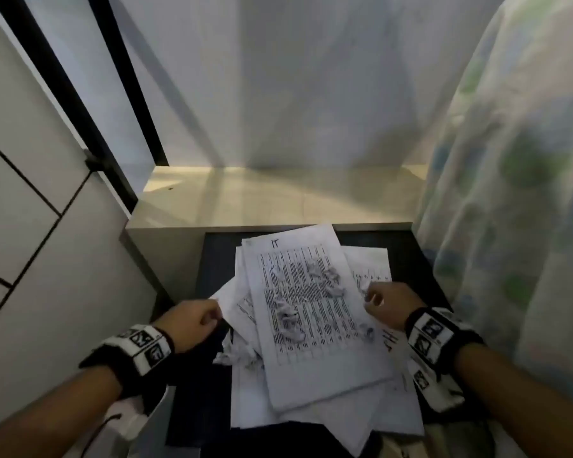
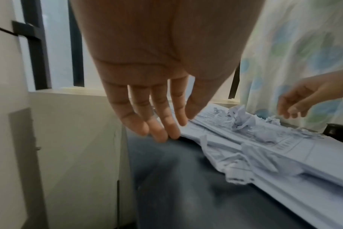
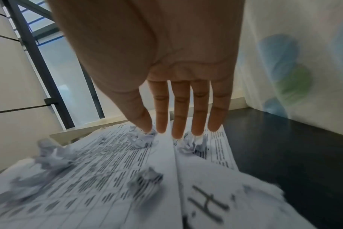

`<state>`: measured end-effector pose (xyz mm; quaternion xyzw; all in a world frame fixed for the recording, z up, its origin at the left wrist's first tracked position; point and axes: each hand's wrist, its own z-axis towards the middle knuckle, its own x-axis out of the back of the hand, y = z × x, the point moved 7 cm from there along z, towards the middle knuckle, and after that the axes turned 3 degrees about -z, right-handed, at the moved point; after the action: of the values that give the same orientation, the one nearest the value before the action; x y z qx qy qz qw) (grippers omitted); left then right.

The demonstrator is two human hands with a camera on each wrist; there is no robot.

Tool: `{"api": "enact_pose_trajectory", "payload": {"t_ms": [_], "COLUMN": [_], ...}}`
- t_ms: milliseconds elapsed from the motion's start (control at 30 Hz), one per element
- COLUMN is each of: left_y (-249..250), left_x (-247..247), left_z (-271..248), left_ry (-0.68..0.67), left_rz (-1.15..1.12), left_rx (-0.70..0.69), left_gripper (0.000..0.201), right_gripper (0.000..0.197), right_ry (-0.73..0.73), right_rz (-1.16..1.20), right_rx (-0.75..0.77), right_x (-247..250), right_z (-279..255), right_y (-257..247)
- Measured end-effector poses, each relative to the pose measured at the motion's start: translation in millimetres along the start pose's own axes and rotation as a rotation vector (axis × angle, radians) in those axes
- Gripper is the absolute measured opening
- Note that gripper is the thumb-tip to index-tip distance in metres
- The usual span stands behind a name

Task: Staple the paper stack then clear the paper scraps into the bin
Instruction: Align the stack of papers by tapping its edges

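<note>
A loose stack of printed paper sheets lies fanned out on a dark table. Several crumpled paper scraps sit on the top sheet, and more lie at the stack's left edge. My left hand is at the stack's left edge with fingers straight, the tips close to the sheets' corner and holding nothing. My right hand is over the right edge, its straight fingers pointing down with the tips at two scraps. A black stapler lies beyond the stack's far side.
A pale window ledge runs behind the table under a black-framed window. A flowered curtain hangs along the right side. A tiled wall stands on the left. No bin shows in any view.
</note>
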<state>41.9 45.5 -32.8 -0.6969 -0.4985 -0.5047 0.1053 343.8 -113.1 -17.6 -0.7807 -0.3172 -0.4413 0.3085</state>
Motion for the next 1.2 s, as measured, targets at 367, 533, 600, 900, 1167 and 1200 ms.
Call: {"api": "enact_pose_trajectory", "payload": {"t_ms": [367,533,600,900,1167,1200], "left_y": [4.3,8.6,7.7,0.8,27.6,34.2], "left_x": [1.2,-8.2,-12.8,13.2,29.6,33.4], "left_z": [78.7,73.9,69.3,85.4,67.1,61.0], "left_ry": [0.038,-0.058,-0.066,0.304,0.554,0.596], "left_rz": [0.27,0.112,0.088,-0.388,-0.655,-0.645], "left_rx": [0.049,0.097,0.114,0.095,-0.094,-0.143], "left_gripper": [0.053,0.051,0.047,0.029,0.012,0.017], "right_gripper": [0.05,0.058,0.061,0.064,0.067,0.066], "right_ry": [0.133,0.079,0.083,0.074,0.098,0.084], "right_rz": [-0.12,-0.194,-0.175,-0.191,-0.174,-0.191], "right_rx": [0.014,0.03,0.039,0.091,0.085,0.085], "right_x": [-0.1,-18.1,-20.9,-23.5,-27.0,-27.4], "right_z": [88.1,81.6,72.7,58.5,52.0,50.4], "right_y": [-25.8,-35.2,-39.2,-41.9,-33.0,-32.8]}}
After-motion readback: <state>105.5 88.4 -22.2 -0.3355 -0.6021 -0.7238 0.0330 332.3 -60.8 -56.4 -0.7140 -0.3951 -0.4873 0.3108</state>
